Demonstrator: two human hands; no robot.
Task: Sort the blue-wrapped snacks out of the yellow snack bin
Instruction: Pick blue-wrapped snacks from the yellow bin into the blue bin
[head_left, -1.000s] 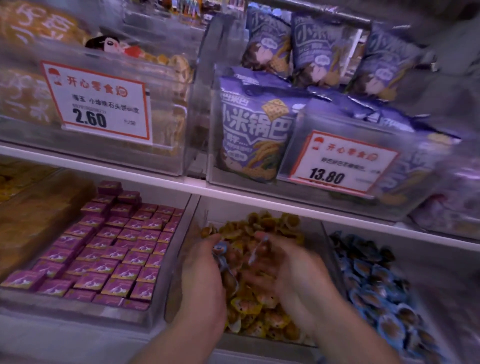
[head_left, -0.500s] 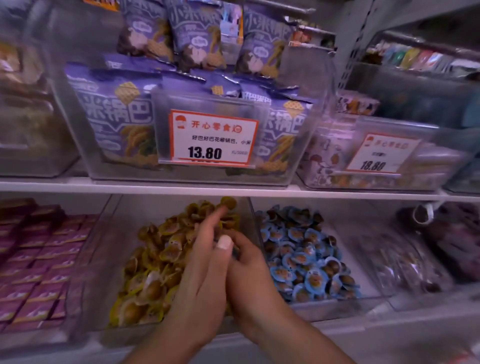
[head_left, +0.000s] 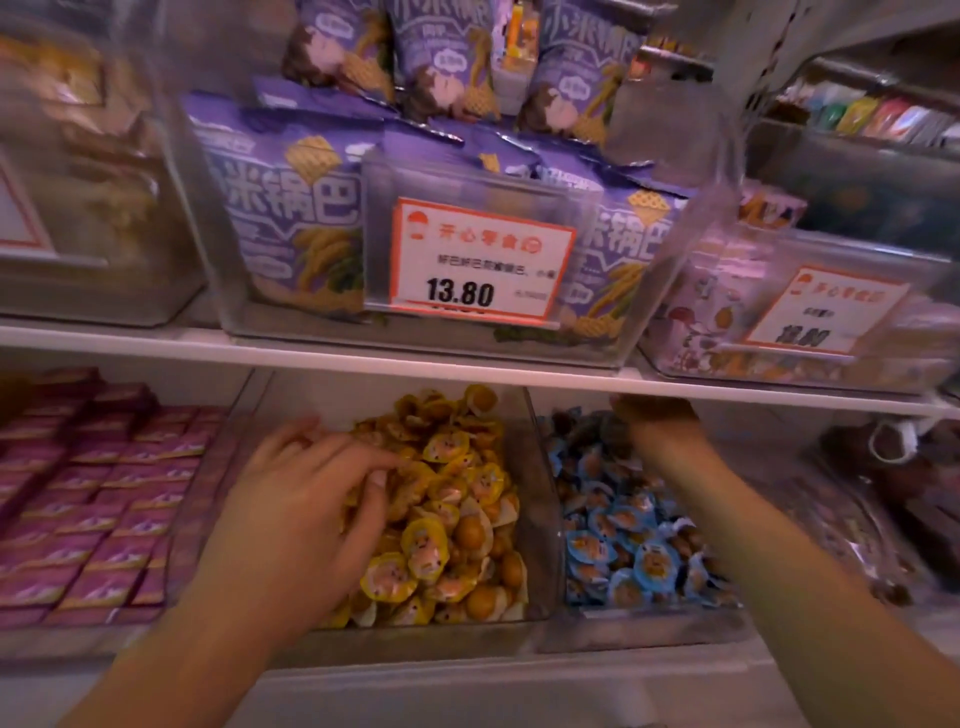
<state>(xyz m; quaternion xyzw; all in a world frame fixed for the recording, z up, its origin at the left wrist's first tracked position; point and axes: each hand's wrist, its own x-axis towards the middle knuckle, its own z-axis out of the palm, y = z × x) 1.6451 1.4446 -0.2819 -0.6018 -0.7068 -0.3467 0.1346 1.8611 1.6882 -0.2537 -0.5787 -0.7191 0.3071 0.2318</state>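
Blue-wrapped snacks are lying in the clear bin just right of the yellow snack bin, under the right hand; its grip can't be told, blurred. Left hand is resting fingers spread on yellow snacks, gripping nothing visible.

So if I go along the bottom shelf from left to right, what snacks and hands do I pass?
Pink boxes → left hand → yellow snack bin → blue-wrapped snacks with the right hand at the back → dark packets, too blurred to name.
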